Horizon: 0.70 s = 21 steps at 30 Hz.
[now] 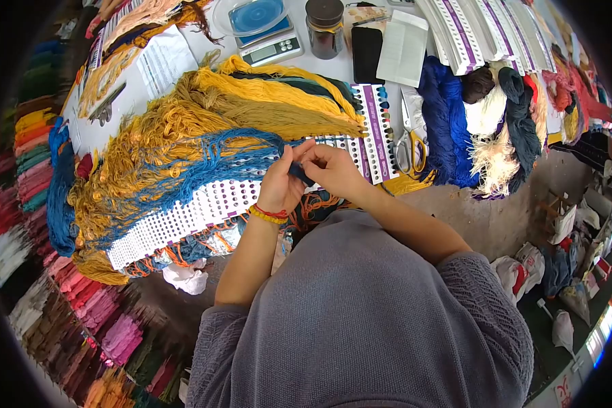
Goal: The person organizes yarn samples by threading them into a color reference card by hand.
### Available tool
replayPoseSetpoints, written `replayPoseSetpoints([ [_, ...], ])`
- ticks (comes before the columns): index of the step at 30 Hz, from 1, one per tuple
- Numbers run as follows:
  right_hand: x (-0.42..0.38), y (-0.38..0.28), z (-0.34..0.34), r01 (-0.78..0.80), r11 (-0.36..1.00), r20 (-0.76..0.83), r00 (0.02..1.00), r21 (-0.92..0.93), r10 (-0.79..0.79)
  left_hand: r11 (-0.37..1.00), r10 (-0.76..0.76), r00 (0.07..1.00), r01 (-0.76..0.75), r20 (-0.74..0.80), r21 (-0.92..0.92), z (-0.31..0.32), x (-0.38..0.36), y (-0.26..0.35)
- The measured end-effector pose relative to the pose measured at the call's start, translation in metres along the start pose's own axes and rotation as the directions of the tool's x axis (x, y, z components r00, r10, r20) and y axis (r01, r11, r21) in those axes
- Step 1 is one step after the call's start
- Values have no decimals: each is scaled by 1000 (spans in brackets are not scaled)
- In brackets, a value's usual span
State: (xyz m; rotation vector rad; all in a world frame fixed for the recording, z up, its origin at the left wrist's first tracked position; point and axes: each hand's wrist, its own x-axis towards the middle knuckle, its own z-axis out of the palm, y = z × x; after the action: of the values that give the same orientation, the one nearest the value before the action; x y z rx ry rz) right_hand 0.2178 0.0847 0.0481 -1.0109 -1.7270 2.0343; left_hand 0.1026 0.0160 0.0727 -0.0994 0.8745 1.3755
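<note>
A hank of blue thread [231,144] spreads across the table and runs up to my hands. My left hand [281,185], with a red and a yellow bracelet at the wrist, is closed around the end of this thread. Close against it, my right hand [334,170] pinches with bent fingers at the same bunch; the fingertips partly hide what they grip. Below the thread lie white cards with rows of punched holes [194,204]. Yellow and olive hanks [272,102] lie just beyond my hands.
Yellow-handled scissors [415,146] lie right of my hands, beside a purple-striped card [376,129]. Farther back are a digital scale [272,49], a lidded jar [325,30] and a black phone [368,54]. Dark blue hanks [449,122] hang over the right edge.
</note>
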Motion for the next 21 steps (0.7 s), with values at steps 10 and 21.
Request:
replayPoseSetpoints([
  [10, 8, 8, -2, -41, 943, 18, 999, 330, 37, 989, 21, 1000, -24, 18, 144, -17, 2, 1],
  [21, 0, -45, -125, -200, 169, 228, 959, 965, -168, 856, 510, 859, -504, 30, -115, -166, -26, 131],
])
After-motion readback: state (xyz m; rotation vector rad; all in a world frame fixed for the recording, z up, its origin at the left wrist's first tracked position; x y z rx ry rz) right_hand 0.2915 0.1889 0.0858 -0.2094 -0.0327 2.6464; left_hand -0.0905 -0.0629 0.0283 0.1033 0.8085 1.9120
